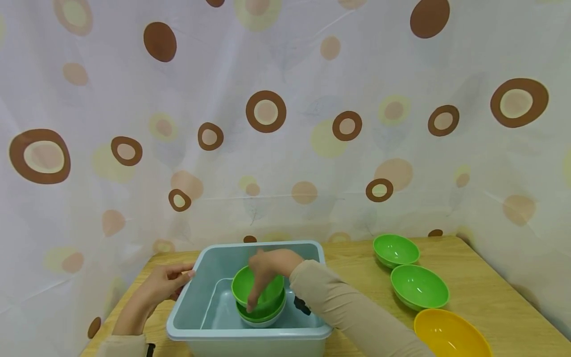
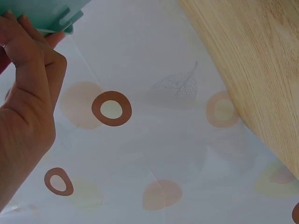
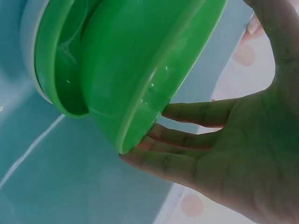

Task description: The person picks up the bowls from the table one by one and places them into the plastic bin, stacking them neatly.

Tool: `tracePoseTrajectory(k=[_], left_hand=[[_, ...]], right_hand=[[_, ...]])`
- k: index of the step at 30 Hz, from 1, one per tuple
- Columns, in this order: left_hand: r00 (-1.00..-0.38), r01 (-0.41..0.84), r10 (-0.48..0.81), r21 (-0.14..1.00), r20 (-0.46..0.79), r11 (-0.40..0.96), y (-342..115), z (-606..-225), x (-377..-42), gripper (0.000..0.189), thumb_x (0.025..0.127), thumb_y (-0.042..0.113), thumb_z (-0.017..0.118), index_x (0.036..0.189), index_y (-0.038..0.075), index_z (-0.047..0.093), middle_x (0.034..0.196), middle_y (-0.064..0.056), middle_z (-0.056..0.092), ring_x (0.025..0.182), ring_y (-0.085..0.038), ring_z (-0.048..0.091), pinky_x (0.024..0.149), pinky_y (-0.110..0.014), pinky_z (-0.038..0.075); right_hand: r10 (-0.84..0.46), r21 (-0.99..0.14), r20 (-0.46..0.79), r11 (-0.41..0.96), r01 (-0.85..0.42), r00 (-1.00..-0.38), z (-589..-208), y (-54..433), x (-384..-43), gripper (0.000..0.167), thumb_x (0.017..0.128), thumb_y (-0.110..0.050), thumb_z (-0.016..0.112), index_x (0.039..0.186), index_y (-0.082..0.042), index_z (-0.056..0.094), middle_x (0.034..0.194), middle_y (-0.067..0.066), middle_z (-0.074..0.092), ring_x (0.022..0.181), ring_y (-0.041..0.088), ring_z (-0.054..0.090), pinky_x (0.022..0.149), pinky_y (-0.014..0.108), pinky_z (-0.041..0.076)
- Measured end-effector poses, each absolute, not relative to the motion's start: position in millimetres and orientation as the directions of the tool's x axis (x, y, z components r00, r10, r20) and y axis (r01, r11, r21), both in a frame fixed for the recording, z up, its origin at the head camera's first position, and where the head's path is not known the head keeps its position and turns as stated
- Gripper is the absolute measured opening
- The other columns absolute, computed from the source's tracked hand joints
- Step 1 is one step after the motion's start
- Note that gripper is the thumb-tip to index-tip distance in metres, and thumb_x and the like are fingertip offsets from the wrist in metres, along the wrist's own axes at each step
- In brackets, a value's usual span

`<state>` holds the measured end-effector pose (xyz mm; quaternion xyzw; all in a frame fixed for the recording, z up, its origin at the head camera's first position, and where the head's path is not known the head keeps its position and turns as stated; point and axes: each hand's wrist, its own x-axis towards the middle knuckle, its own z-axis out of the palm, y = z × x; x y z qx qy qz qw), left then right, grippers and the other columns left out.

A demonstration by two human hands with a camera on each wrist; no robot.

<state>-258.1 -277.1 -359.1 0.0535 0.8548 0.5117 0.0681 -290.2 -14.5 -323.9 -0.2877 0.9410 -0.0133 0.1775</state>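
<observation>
A light blue plastic tub (image 1: pixel 250 334) stands on the wooden table in the head view. My left hand (image 1: pixel 158 287) grips its left rim, the fingers curled at the edge; the left wrist view shows only a corner of the tub (image 2: pixel 51 14) above them. Inside the tub my right hand (image 1: pixel 272 267) holds a green bowl (image 1: pixel 242 286) by its rim. That bowl is tilted in the right wrist view and sits over a second green bowl (image 3: pixel 49 60), which nests in a white bowl (image 3: pixel 30 42). The right hand hides part of the top bowl in the head view.
To the right of the tub, two green bowls (image 1: pixel 396 250) and a yellow bowl (image 1: pixel 450 334) lie in a row on the wooden table (image 1: pixel 352 263). A patterned curtain (image 1: pixel 285 163) hangs behind and along the sides of the table.
</observation>
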Motion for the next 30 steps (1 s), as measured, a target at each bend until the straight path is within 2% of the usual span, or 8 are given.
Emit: tracePoseTrajectory(k=[3, 9, 14, 22, 25, 30], left_hand=[[-0.985, 0.024, 0.163, 0.885, -0.059, 0.465, -277.2, -359.2, -258.1, 0.053, 0.097, 0.024, 0.060, 0.138, -0.007, 0.046, 0.085, -0.005, 0.066, 0.069, -0.018, 0.063, 0.064, -0.035, 0.056], [-0.983, 0.029, 0.173, 0.885, -0.059, 0.465, -277.3, -359.2, -257.2, 0.053, 0.097, 0.023, 0.059, 0.139, -0.008, 0.045, 0.084, -0.005, 0.066, 0.070, -0.018, 0.062, 0.064, -0.035, 0.056], [-0.986, 0.018, 0.152, 0.875, -0.064, 0.483, -276.4, -359.7, -257.0, 0.051, 0.098, 0.021, 0.058, 0.138, -0.007, 0.046, 0.085, -0.006, 0.065, 0.070, -0.019, 0.063, 0.064, -0.035, 0.056], [-0.986, 0.010, 0.150, 0.875, -0.071, 0.484, -277.8, -360.1, -257.6, 0.051, 0.098, 0.021, 0.058, 0.139, -0.006, 0.045, 0.087, -0.007, 0.066, 0.071, -0.020, 0.063, 0.065, -0.035, 0.056], [-0.986, 0.008, 0.148, 0.874, -0.073, 0.485, -278.3, -359.9, -257.3, 0.051, 0.098, 0.022, 0.058, 0.139, -0.006, 0.045, 0.087, -0.007, 0.066, 0.071, -0.020, 0.063, 0.065, -0.036, 0.056], [-0.987, 0.002, 0.144, 0.876, -0.077, 0.482, -277.5, -359.6, -257.4, 0.051, 0.098, 0.021, 0.058, 0.139, -0.006, 0.046, 0.087, -0.007, 0.066, 0.071, -0.020, 0.063, 0.065, -0.036, 0.056]], right_hand=[[-0.532, -0.109, -0.338, 0.842, -0.529, -0.777, -325.7, -15.4, -290.3, 0.086, 0.064, -0.062, 0.081, 0.130, -0.013, 0.054, 0.136, 0.005, 0.050, 0.119, 0.020, 0.051, 0.091, 0.039, 0.048], [-0.539, -0.103, -0.365, 0.834, -0.542, -0.759, -330.2, -16.6, -291.3, 0.083, 0.066, -0.060, 0.081, 0.130, -0.013, 0.054, 0.131, 0.005, 0.051, 0.109, 0.017, 0.052, 0.092, 0.039, 0.047], [-0.542, -0.078, -0.369, 0.827, -0.556, -0.755, -335.7, -19.0, -291.1, 0.084, 0.066, -0.061, 0.080, 0.129, -0.013, 0.055, 0.132, 0.006, 0.051, 0.113, 0.017, 0.052, 0.093, 0.037, 0.047], [-0.537, -0.056, -0.363, 0.828, -0.558, -0.761, -341.7, -21.4, -290.3, 0.084, 0.063, -0.060, 0.082, 0.127, -0.014, 0.056, 0.133, 0.007, 0.050, 0.106, 0.017, 0.054, 0.088, 0.037, 0.049], [-0.537, -0.044, -0.360, 0.826, -0.561, -0.763, -343.6, -22.3, -290.8, 0.086, 0.063, -0.061, 0.082, 0.130, -0.015, 0.054, 0.135, 0.007, 0.049, 0.109, 0.018, 0.053, 0.089, 0.038, 0.048], [-0.531, -0.023, -0.364, 0.827, -0.562, -0.765, -346.2, -22.9, -290.0, 0.095, 0.063, -0.063, 0.081, 0.137, -0.015, 0.049, 0.143, 0.008, 0.043, 0.124, 0.021, 0.048, 0.094, 0.040, 0.046]])
